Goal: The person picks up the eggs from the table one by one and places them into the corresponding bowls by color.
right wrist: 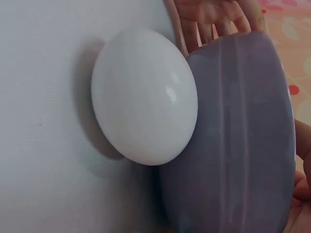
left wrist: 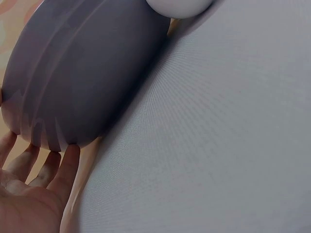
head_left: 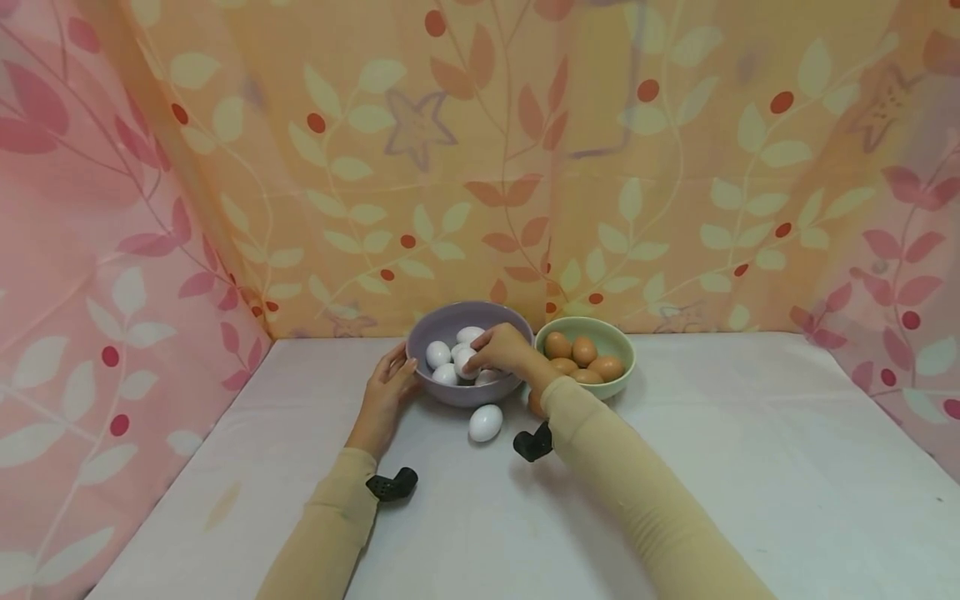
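A purple bowl point(head_left: 468, 396) holds several white eggs point(head_left: 438, 356). My left hand point(head_left: 386, 387) rests its fingertips against the bowl's outer left side, with the thumb near the rim; in the left wrist view its fingers point(left wrist: 68, 167) look fairly straight. Over the bowl, my right hand point(head_left: 506, 350) pinches a white egg point(head_left: 465, 364) between thumb and fingers, among the other eggs. Another white egg point(head_left: 486, 423) lies on the table just in front of the bowl, large in the right wrist view. The right wrist partly hides a brown egg point(head_left: 536, 404).
To the right, a light green bowl point(head_left: 618, 383) with several brown eggs point(head_left: 606, 367) stands close beside the purple one. Both stand on a white-covered table point(head_left: 450, 533). A leaf-patterned cloth point(head_left: 480, 167) hangs behind the table and along its sides.
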{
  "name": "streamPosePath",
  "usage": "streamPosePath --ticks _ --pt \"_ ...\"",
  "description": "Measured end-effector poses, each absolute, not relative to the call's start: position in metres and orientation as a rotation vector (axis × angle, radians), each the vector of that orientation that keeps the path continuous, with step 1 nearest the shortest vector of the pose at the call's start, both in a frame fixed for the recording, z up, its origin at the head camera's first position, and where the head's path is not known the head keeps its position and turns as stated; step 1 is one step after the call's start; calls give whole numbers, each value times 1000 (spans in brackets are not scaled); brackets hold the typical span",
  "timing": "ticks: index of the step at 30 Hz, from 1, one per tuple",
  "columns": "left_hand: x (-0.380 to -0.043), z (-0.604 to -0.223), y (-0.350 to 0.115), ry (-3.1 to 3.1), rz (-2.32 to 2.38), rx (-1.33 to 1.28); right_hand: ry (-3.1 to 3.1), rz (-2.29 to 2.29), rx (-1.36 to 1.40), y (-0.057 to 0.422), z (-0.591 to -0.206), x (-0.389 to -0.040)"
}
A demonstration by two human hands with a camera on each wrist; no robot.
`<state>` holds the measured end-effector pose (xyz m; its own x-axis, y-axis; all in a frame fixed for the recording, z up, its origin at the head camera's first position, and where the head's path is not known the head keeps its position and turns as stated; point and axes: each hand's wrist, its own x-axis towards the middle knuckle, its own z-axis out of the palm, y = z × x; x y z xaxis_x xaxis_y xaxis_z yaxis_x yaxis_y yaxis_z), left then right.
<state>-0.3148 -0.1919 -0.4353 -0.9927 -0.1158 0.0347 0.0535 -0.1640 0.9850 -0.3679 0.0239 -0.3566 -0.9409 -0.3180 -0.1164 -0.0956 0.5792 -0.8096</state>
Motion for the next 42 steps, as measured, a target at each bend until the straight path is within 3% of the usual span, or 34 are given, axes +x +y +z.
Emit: streamPosePath --ticks 30,42 --pt "-311 -435 -192 -1922 -2345 28 2698 -1010 -442 13 -365 -376" --pt "-310 -435 -191 -1922 -2325 8 2586 -1747 -399 32 -359 -345"
